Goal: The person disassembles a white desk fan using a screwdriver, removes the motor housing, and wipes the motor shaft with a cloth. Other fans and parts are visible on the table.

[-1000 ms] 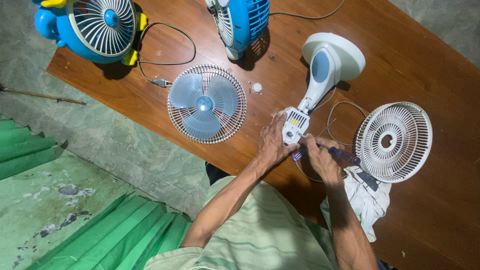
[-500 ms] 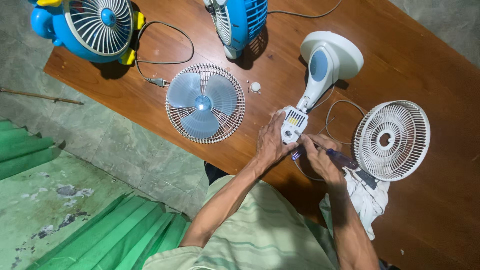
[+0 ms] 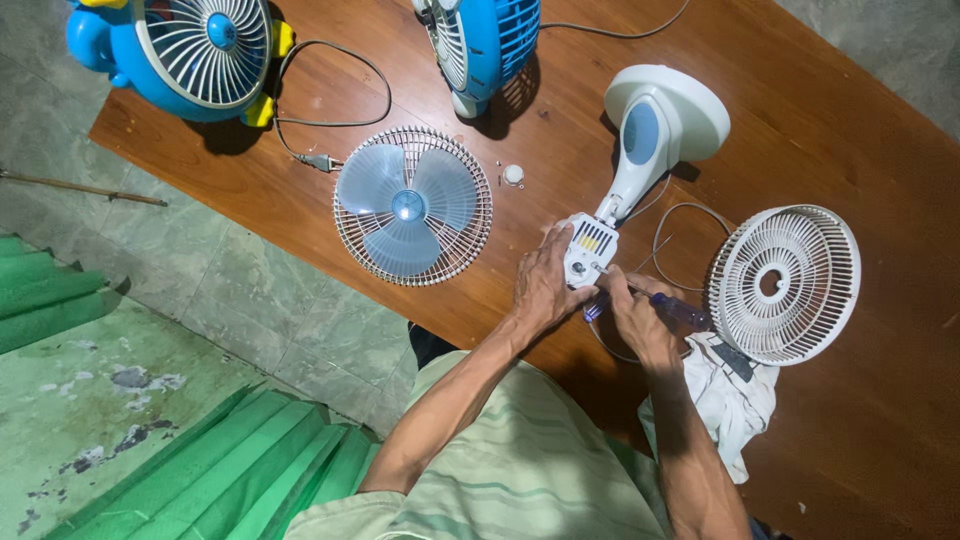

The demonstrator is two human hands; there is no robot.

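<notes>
A white and blue fan stand (image 3: pixel 650 140) lies on the brown wooden table (image 3: pixel 850 120), its white motor housing (image 3: pixel 588 247) toward me. My left hand (image 3: pixel 542 285) grips that housing from the left. My right hand (image 3: pixel 632 312) holds a screwdriver with a dark translucent handle (image 3: pixel 682 311), its tip at the housing's lower edge. A white front grille (image 3: pixel 785 283) lies just right of my right hand. A second grille with a pale blue blade in it (image 3: pixel 412 205) lies to the left.
A small white cap (image 3: pixel 513 175) sits between the bladed grille and the stand. A white cloth (image 3: pixel 728 400) lies under the right grille. Two blue fans (image 3: pixel 190 50) (image 3: pixel 485 40) stand at the far edge, with a plug and cord (image 3: pixel 320 160). Green corrugated sheeting (image 3: pixel 230 470) lies on the floor.
Both hands stay on the motor housing and screwdriver with only slight shifts. The camera view has drifted a little.
</notes>
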